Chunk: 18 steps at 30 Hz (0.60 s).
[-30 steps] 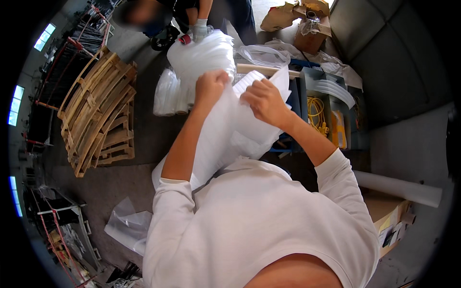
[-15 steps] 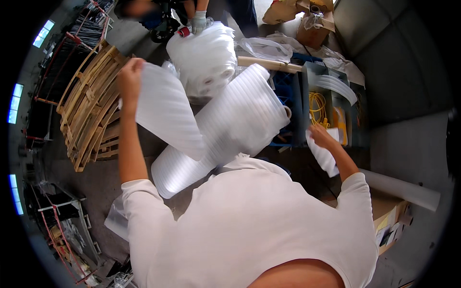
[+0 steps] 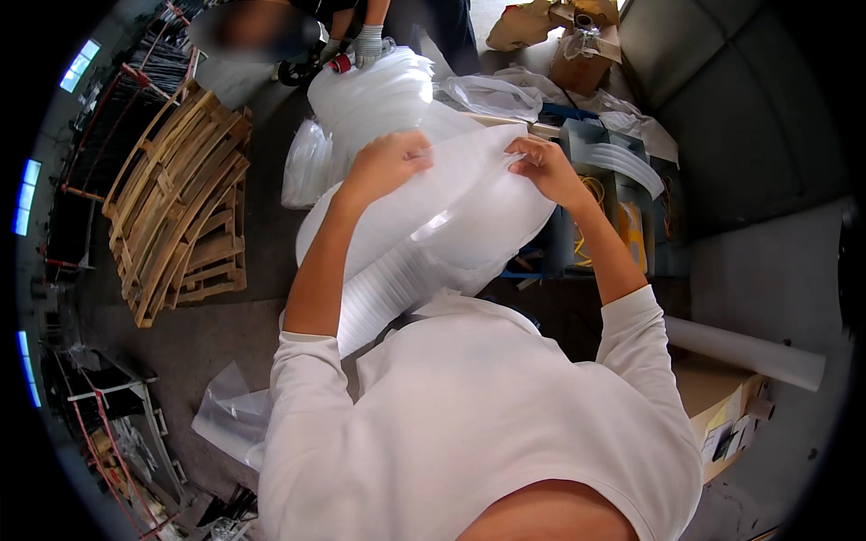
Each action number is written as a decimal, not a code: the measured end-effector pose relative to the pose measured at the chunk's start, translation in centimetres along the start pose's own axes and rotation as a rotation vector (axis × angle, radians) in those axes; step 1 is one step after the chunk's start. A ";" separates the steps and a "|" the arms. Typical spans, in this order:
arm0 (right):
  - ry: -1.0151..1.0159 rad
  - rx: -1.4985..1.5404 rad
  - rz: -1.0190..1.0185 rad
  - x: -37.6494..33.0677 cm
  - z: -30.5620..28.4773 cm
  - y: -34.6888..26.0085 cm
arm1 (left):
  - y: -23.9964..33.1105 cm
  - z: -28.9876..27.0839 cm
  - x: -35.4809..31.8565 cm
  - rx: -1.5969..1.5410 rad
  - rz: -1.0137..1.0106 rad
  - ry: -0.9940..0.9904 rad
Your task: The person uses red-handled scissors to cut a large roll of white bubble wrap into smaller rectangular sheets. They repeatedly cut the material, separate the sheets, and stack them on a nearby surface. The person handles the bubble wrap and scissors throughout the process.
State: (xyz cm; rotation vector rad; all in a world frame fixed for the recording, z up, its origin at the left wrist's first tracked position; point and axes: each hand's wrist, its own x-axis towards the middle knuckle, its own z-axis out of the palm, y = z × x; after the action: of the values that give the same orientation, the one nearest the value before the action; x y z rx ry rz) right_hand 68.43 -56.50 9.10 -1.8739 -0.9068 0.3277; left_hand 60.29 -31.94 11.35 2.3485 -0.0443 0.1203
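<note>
A thin white foam sheet (image 3: 465,167) spans both hands in front of me. My left hand (image 3: 392,165) is closed on its left edge, fingertips pinching the foam. My right hand (image 3: 546,169) pinches the sheet's right corner, thumb and fingers bent together. Beneath the sheet lies a large white foam roll (image 3: 388,302), slanting from lower left to upper right and partly covered by the sheet. Beyond my left hand stands a thick bundle of white foam (image 3: 370,95). Another person's gloved hand (image 3: 368,45) rests on top of it, beside a red roll (image 3: 339,63).
Wooden pallets (image 3: 180,198) are stacked at the left. To the right is a grey bin (image 3: 622,203) with yellow cord and curved foam. A white tube (image 3: 749,352) lies above a cardboard box (image 3: 731,415). Clear plastic film (image 3: 234,415) lies on the floor at lower left.
My hands have come together from far apart. The raised sheet has swung right and now lies over the roll. My right hand has left the bin's side and now grips the sheet.
</note>
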 end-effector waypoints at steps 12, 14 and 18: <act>-0.037 -0.684 -0.459 1.8 2.0 -4.7 | 3.3 2.0 -0.4 0.068 0.106 0.016; -0.043 -0.573 -0.430 1.6 2.2 -5.2 | 3.4 2.1 -0.6 0.068 0.136 0.048; -0.070 -0.647 -0.430 1.6 2.3 -5.9 | 3.5 1.9 -0.9 0.138 0.232 0.057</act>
State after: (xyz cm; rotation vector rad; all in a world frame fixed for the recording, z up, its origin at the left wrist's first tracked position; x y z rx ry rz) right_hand 65.57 -52.48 13.37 -2.1682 -1.5623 -0.1932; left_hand 59.32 -35.74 12.46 2.4695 -0.2900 0.3126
